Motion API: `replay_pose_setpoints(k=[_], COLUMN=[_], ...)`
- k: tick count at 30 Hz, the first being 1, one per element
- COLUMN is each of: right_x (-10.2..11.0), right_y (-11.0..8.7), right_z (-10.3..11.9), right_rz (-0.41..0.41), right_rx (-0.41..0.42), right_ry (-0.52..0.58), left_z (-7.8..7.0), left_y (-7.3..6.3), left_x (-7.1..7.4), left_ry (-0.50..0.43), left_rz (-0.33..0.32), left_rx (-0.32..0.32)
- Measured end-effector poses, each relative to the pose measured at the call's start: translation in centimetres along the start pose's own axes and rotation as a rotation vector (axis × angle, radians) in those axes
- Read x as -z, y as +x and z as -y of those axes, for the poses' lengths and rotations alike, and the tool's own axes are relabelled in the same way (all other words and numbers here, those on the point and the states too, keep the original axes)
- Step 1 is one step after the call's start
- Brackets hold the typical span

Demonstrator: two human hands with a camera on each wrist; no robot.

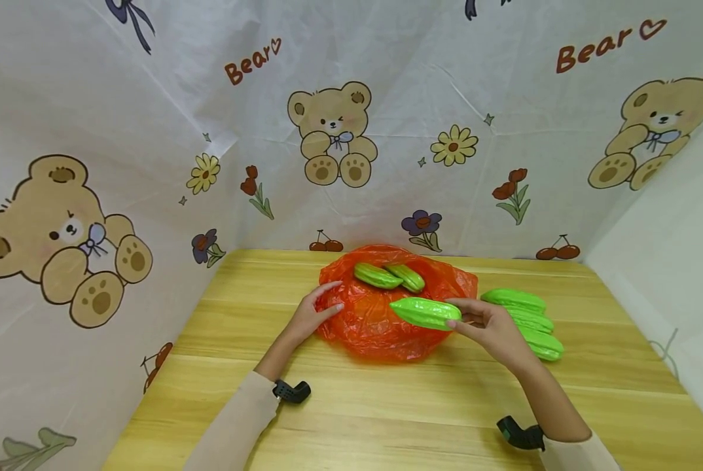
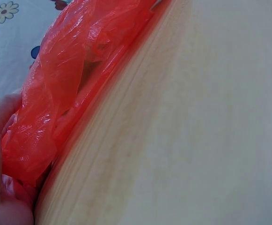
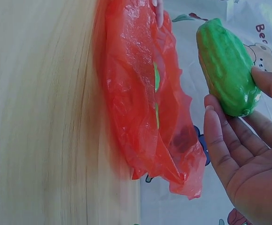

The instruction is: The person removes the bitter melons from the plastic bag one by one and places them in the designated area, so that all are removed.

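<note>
My right hand (image 1: 493, 327) pinches one end of a bright green, bumpy bitter melon (image 1: 425, 313) between thumb and fingers. The melon is held above the front right part of a red plastic bag (image 1: 375, 340). Two more bitter melons (image 1: 378, 276) lie in the bag's open mouth. At the bag's left side, my left hand (image 1: 307, 318) grips its rim, with thumb and fingers on either side of the thin plastic. In the right wrist view the held melon (image 3: 227, 68) points up and away from the palm, apart from the bag (image 3: 131, 93).
Three bitter melons (image 1: 531, 324) lie side by side on the wooden table (image 1: 387, 418), right of the bag, behind the right hand. A white cloth with printed bears (image 1: 334, 134) hangs along the table's back and left. A thin cord (image 1: 669, 350) shows at the far right.
</note>
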State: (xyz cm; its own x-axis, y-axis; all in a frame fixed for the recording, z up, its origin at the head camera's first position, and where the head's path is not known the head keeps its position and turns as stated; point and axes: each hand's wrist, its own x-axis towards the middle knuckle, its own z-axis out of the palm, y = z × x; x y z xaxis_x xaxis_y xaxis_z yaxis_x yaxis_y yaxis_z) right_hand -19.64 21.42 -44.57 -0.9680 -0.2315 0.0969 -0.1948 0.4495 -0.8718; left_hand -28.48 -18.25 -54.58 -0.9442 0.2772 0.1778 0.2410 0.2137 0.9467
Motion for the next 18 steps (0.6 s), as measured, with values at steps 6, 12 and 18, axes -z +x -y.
replay_pose_setpoints(k=[6,12,18], right_x=[0.07,0.14,0.18], right_y=[-0.29,-0.42,-0.55], right_z=[-0.03,-0.11,-0.05], right_rz=[-0.003,-0.003,-0.002], right_rx=[-0.002,-0.009,-0.008], right_ry=[0.001,-0.002,-0.008], left_z=[0.48,0.51,0.54], left_y=[0.17,0.17,0.2], left_x=[0.0,0.02,0.03], left_ry=[0.01,0.012,0.006], left_rz=[-0.001,0.001,0.0], left_rx=[-0.001,-0.004,-0.004])
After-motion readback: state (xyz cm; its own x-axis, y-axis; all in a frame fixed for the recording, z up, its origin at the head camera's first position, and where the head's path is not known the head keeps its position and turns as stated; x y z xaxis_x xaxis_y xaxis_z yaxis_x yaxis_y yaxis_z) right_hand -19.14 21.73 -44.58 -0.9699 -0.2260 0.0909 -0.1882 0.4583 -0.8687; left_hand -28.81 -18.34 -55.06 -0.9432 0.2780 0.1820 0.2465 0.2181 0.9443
